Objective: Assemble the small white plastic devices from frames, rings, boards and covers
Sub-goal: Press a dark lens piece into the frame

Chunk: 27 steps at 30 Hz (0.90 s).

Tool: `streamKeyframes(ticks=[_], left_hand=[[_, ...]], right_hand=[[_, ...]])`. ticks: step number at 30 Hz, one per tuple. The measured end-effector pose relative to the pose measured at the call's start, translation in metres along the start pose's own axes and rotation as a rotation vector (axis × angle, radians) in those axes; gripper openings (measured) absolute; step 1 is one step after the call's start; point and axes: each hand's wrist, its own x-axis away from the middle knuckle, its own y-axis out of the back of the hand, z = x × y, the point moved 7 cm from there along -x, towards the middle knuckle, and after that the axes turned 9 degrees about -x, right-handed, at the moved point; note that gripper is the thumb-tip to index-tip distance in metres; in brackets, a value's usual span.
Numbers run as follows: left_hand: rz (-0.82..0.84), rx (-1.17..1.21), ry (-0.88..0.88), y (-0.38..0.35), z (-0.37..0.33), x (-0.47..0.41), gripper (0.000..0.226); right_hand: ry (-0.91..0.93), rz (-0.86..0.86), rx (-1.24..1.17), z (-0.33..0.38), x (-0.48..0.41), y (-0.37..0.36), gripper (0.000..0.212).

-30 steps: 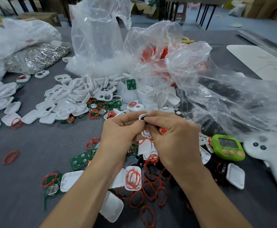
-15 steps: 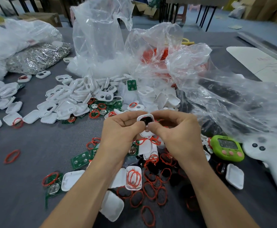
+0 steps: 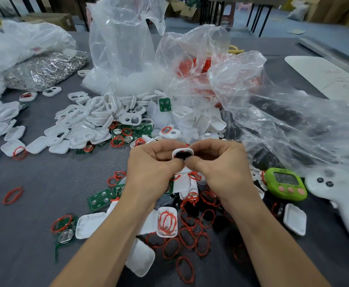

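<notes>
At the bottom centre of the frame, loose red rings point(image 3: 185, 269) lie scattered on the grey tabletop point(image 3: 45, 179) among white covers point(image 3: 140, 259); one upturned cover point(image 3: 167, 223) holds several rings. A green board point(image 3: 99, 198) lies to their left. Above them, at mid-frame, the left hand point(image 3: 148, 168) and the right hand point(image 3: 219, 168) meet with curled fingers, both pinching a small white frame point(image 3: 183, 154) with a dark inside, raised off the tabletop. At the right edge sit a green timer point(image 3: 285, 183) and a white controller point(image 3: 339, 199). Further up, left of centre, is a heap of white frames point(image 3: 90, 119), with clear plastic bags point(image 3: 125, 48) behind it.
</notes>
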Motion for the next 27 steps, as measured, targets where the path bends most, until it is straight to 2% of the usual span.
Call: streamKeyframes(ticks=[5,12,17,23,27], left_hand=[[-0.025,0.003,-0.008,0.0,-0.001,0.002,0.041],[-0.029,-0.028,-0.081,-0.003,-0.007,0.005,0.037],[-0.099,-0.092,-0.059,0.0,-0.003,0.003,0.036],[-0.16,-0.115,-0.058,0.005,-0.001,0.002,0.039],[-0.107,-0.199,-0.115,-0.002,-0.009,0.006,0.035]], right_hand=[[-0.048,-0.029,-0.021,-0.002,-0.002,0.005,0.013],[0.066,-0.137,0.17,0.008,0.002,0.009,0.012],[0.179,-0.202,0.259,0.016,0.011,0.002,0.025],[0.139,-0.133,0.304,0.011,0.008,-0.004,0.011],[0.163,-0.143,0.362,0.015,0.008,0.0,0.032]])
